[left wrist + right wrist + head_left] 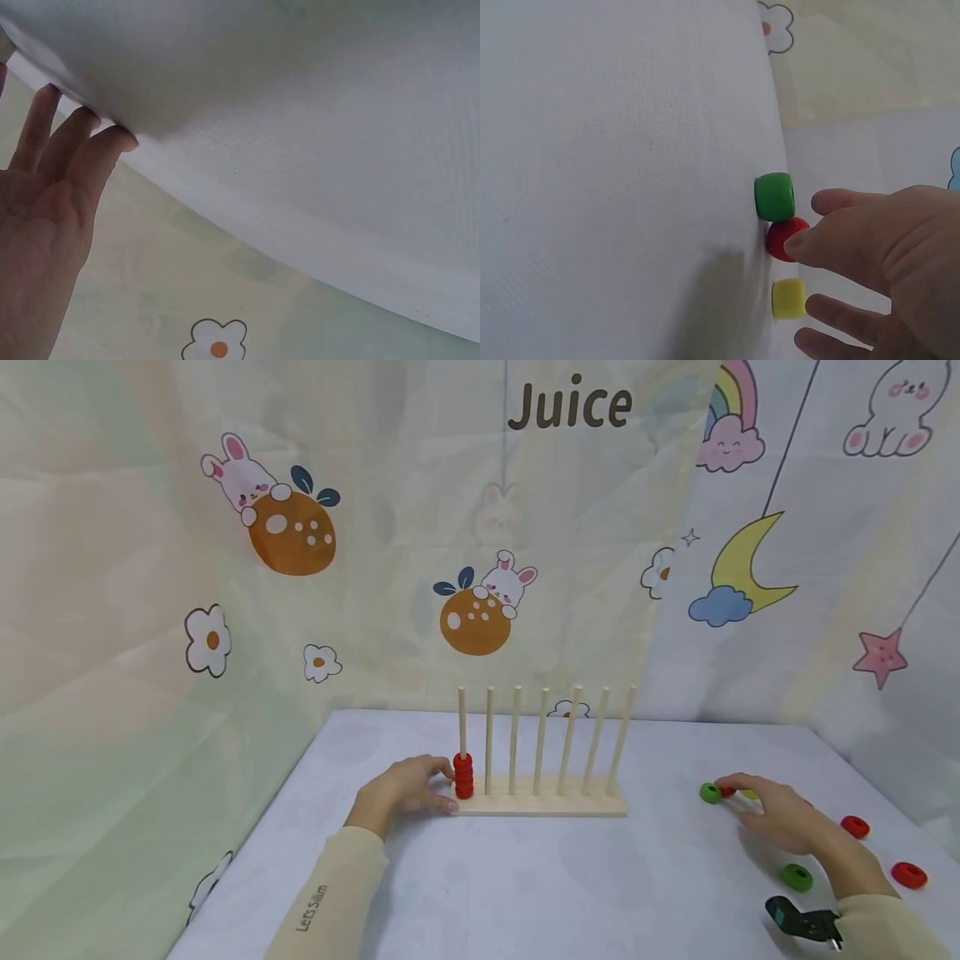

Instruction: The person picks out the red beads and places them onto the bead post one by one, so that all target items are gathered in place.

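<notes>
left hand [56, 187], bent fingers along a white tabletop [300, 165], pale backdrop [225, 259], orange-centred flower print [216, 343]

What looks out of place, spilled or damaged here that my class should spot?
Nothing stands out. The wooden stand is upright, with red beads stacked on its leftmost peg. Loose beads lie scattered to the right, but that seems ordinary mid-activity, with no visible breakage or spill.
</notes>
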Motion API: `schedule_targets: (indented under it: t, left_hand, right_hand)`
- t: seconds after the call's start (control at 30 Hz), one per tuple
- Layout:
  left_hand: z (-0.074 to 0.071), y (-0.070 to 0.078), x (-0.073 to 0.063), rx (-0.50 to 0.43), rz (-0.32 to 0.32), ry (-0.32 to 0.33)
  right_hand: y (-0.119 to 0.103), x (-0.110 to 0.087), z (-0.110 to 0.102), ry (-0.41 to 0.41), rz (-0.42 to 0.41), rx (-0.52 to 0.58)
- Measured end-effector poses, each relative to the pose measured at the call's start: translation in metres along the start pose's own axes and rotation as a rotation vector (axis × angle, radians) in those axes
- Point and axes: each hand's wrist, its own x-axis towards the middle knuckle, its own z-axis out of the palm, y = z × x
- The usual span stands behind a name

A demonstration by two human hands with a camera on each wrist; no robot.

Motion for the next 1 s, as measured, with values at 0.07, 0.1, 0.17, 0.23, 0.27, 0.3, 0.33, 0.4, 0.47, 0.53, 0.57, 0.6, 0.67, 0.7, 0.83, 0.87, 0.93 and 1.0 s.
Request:
schedule_targets:
  t: [0.07,0.1,0.17,0.23,0.27,0.3,0.33,0.4,0.47,0.53,0.57,0.6,0.67,0.7,0.83,0.87,0.93,1.0]
  left_hand:
    - [-0.001,-0.001,0.000,0.010,0.011,0.008]
    - [-0.001,-0.001,-0.001,0.014,0.016,0.011]
    - [-0.002,-0.001,-0.001,0.021,0.023,0.017]
    - [-0.002,-0.001,-0.001,0.024,0.029,0.019]
    - [-0.002,-0.001,-0.002,0.020,0.029,0.017]
    - [-0.002,-0.001,-0.002,0.020,0.030,0.016]
    - [-0.002,-0.001,-0.002,0.021,0.033,0.015]
    - [-0.002,0.000,-0.003,0.028,0.044,0.013]
    - [-0.003,0.001,-0.004,0.040,0.051,0.013]
    - [-0.003,0.002,-0.003,0.051,0.056,0.016]
    - [-0.003,0.003,-0.003,0.054,0.058,0.016]
    - [-0.003,0.003,-0.003,0.058,0.061,0.017]
    - [-0.002,0.004,-0.002,0.057,0.065,0.015]
    - [-0.002,0.004,-0.001,0.054,0.064,0.014]
    - [0.000,0.004,-0.001,0.042,0.051,0.004]
    - [0.000,0.004,-0.001,0.041,0.043,0.004]
    - [0.000,0.004,-0.002,0.038,0.026,0.008]
    - [0.000,0.003,-0.002,0.028,0.012,0.013]
  right_hand:
    - [0.000,0.002,-0.001,0.001,0.005,-0.009]
    - [0.000,0.003,-0.001,0.003,0.005,-0.013]
    - [0.001,0.005,0.000,0.004,0.002,-0.029]
    - [0.001,0.008,0.000,0.005,0.005,-0.041]
    - [0.002,0.008,0.000,0.005,0.004,-0.044]
    - [0.002,0.009,0.000,0.002,0.005,-0.045]
    - [0.002,0.010,0.000,0.001,0.007,-0.046]
    - [0.001,0.012,0.000,0.004,0.014,-0.043]
    - [0.000,0.014,-0.001,0.004,0.017,-0.038]
    - [-0.002,0.016,-0.002,0.017,0.028,-0.038]
    - [-0.002,0.016,-0.002,0.025,0.031,-0.038]
    - [-0.002,0.017,-0.002,0.035,0.028,-0.041]
    - [-0.002,0.017,-0.002,0.041,0.024,-0.054]
    - [-0.002,0.017,-0.002,0.039,0.025,-0.056]
    - [-0.001,0.017,0.000,-0.012,0.042,-0.052]
    - [-0.001,0.017,0.000,-0.027,0.057,-0.044]
    - [-0.002,0.018,0.000,-0.045,0.079,-0.029]
    - [-0.004,0.019,-0.001,-0.054,0.090,-0.019]
